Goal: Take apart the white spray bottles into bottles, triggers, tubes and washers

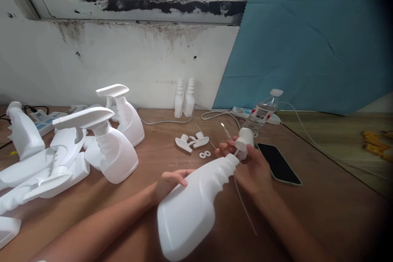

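Note:
My left hand (172, 183) is closed round the body of a white plastic bottle (192, 208), which tilts with its ribbed neck up and to the right. Beside the bottle's mouth, my right hand (255, 168) grips a white spray head (245, 138), its fingers partly hidden behind the part. A thin dip tube (245, 208) slants down below that hand. Beyond the bottle's neck, two more spray heads (200, 142) lie on the table with two small white washers (202, 155) in front of them.
Assembled spray bottles (118, 155) and several loose bottles crowd the left. Two bottles (188, 100) stand against the wall. A phone (278, 163), a water bottle (262, 112) and a power strip (242, 111) with cables are at right. The brown table (325, 196) ends at a right-hand edge.

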Demonstrator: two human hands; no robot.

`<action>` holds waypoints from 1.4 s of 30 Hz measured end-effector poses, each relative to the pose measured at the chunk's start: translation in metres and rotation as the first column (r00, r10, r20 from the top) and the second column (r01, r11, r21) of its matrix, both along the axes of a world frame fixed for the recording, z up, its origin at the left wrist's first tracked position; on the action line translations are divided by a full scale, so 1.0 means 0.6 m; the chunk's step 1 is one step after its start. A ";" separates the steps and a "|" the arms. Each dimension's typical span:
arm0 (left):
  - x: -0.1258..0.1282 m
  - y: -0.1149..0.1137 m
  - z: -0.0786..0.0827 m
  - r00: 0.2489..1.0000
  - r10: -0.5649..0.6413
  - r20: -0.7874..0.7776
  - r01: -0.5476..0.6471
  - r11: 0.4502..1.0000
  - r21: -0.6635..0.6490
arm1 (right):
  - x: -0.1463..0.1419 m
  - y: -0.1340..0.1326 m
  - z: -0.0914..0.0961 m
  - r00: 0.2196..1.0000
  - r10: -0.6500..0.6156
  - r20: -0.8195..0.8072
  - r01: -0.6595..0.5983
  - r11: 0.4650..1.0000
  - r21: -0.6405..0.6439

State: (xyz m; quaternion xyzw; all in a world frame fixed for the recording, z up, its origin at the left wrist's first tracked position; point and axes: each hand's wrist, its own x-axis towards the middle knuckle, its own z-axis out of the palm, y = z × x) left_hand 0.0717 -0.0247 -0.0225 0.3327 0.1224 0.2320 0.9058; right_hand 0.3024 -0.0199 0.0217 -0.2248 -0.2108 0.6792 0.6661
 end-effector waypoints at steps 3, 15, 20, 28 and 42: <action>-0.002 0.006 -0.001 0.995 0.098 0.018 -0.099 0.994 0.040 | 0.030 0.013 0.013 0.973 -0.150 -0.175 0.156 0.987 0.023; 0.017 0.132 -0.008 0.760 0.647 0.070 -0.619 0.685 0.384 | 0.113 -0.006 0.084 0.632 0.013 -0.775 0.259 0.939 0.227; 0.007 0.130 0.004 0.923 0.381 -0.052 -0.307 0.812 0.496 | 0.109 0.001 0.066 0.733 -0.056 -0.678 0.265 0.941 0.209; -0.002 -0.021 0.125 0.700 0.551 -0.455 0.515 0.051 0.855 | 0.073 0.007 0.025 0.945 -0.015 -0.328 0.064 0.988 0.140; -0.013 -0.051 0.154 0.676 0.459 -0.576 0.672 -0.063 0.738 | 0.092 0.014 0.027 0.926 -0.064 -0.372 0.124 0.982 0.140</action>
